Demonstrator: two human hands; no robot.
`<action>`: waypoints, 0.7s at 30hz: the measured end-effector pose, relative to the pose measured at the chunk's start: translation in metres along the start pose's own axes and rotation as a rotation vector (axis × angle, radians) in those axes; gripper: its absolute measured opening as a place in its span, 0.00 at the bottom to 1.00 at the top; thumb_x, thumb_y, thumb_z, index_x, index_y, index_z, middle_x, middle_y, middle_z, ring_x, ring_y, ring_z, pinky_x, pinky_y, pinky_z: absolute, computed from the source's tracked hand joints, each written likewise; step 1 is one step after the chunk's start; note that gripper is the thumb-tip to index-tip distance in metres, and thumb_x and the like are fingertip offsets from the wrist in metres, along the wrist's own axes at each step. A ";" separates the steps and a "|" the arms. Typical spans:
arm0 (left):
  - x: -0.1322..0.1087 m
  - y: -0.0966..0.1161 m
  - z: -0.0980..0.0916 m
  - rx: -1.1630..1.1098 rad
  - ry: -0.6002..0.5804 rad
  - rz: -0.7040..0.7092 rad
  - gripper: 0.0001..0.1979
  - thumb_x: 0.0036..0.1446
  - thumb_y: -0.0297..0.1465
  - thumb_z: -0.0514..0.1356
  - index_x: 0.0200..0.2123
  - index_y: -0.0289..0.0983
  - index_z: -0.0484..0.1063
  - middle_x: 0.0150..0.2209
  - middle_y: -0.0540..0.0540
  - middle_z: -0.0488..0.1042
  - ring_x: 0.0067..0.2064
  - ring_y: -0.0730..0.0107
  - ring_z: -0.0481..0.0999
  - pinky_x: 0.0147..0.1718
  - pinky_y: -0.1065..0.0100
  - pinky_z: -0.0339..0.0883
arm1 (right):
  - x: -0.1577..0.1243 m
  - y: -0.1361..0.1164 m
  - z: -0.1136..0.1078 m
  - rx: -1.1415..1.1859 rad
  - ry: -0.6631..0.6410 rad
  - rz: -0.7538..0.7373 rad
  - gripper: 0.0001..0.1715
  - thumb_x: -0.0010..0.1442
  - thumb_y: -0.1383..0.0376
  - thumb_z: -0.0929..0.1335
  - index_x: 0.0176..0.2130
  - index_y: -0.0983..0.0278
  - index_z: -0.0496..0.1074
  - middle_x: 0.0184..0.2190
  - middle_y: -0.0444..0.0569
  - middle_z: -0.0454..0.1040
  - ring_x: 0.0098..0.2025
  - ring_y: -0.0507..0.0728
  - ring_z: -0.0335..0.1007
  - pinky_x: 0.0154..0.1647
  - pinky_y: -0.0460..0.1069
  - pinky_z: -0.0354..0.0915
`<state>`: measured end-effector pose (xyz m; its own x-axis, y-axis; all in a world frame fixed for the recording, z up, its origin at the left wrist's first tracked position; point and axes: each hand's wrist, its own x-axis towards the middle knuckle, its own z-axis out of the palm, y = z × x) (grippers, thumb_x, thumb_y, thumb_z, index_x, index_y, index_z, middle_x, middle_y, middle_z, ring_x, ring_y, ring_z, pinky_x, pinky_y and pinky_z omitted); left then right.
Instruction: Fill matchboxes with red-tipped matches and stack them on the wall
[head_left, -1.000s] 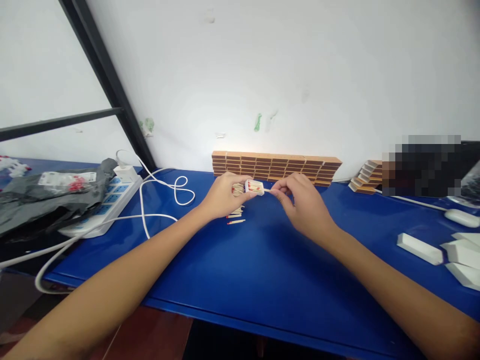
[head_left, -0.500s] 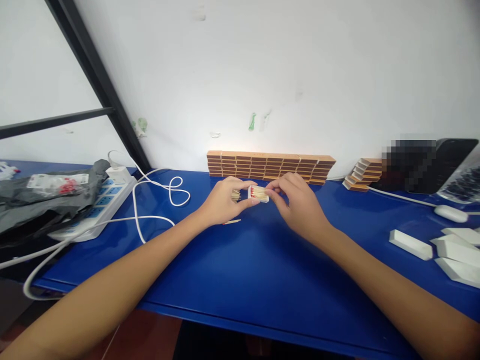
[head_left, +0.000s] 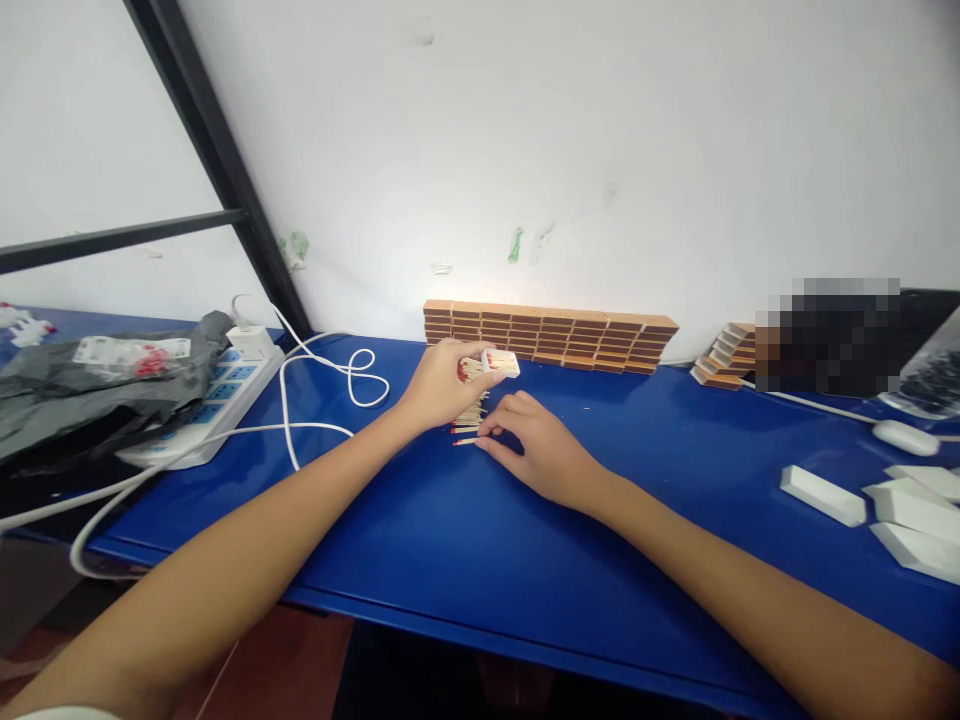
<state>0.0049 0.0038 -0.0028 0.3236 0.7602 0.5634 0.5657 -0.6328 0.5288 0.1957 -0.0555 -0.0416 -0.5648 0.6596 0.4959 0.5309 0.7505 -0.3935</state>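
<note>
My left hand [head_left: 446, 385] grips a small white matchbox tray [head_left: 511, 366] by its left end, just above the table. Red-tipped matches lie inside the tray. Below and behind that hand, a pile of loose matches [head_left: 471, 410] rests on the blue table, partly hidden by my fingers. My right hand [head_left: 536, 445] is in front of the pile, thumb and fingertips pinched on the end of a single match [head_left: 464, 441], whose red head points left.
A long stack of brown-sided matchboxes [head_left: 551, 335] stands against the wall, with a shorter stack [head_left: 727, 355] to its right. White empty trays [head_left: 823, 495] lie at the right. On the left are a power strip [head_left: 217, 410], white cables [head_left: 289, 430] and a grey plastic bag [head_left: 112, 385].
My right hand has moved from the tray down and left to a match on the table. My left hand and the tray have shifted slightly left in view.
</note>
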 end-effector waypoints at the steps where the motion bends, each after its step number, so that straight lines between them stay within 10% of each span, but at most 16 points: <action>1: 0.000 0.000 0.000 0.005 -0.004 0.001 0.17 0.60 0.36 0.71 0.52 0.43 0.83 0.47 0.45 0.85 0.51 0.54 0.82 0.53 0.56 0.73 | 0.000 0.000 0.000 0.008 -0.015 0.015 0.05 0.69 0.69 0.71 0.39 0.61 0.74 0.37 0.50 0.75 0.43 0.61 0.67 0.46 0.57 0.68; 8: 0.000 -0.002 0.000 0.089 -0.040 0.073 0.13 0.61 0.37 0.70 0.48 0.41 0.84 0.43 0.45 0.85 0.45 0.57 0.81 0.47 0.59 0.72 | -0.006 -0.001 -0.015 -0.058 -0.121 0.056 0.09 0.73 0.67 0.67 0.37 0.60 0.69 0.38 0.51 0.74 0.42 0.61 0.65 0.44 0.56 0.66; 16: -0.004 0.001 0.001 0.026 -0.120 0.095 0.12 0.62 0.40 0.70 0.48 0.45 0.84 0.43 0.48 0.84 0.43 0.61 0.80 0.44 0.62 0.71 | -0.008 0.031 -0.049 -0.198 0.258 0.085 0.05 0.74 0.64 0.66 0.41 0.60 0.69 0.38 0.52 0.73 0.43 0.62 0.68 0.44 0.57 0.65; 21: -0.011 0.010 0.005 -0.072 -0.177 0.029 0.19 0.61 0.41 0.71 0.55 0.47 0.82 0.47 0.46 0.83 0.48 0.59 0.80 0.49 0.59 0.73 | -0.008 0.038 -0.048 -0.225 0.268 0.103 0.05 0.73 0.65 0.66 0.41 0.60 0.69 0.38 0.52 0.73 0.42 0.63 0.68 0.43 0.58 0.65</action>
<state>0.0109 -0.0100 -0.0068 0.4709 0.7513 0.4623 0.5002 -0.6591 0.5616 0.2509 -0.0343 -0.0234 -0.3317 0.6746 0.6595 0.7191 0.6333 -0.2861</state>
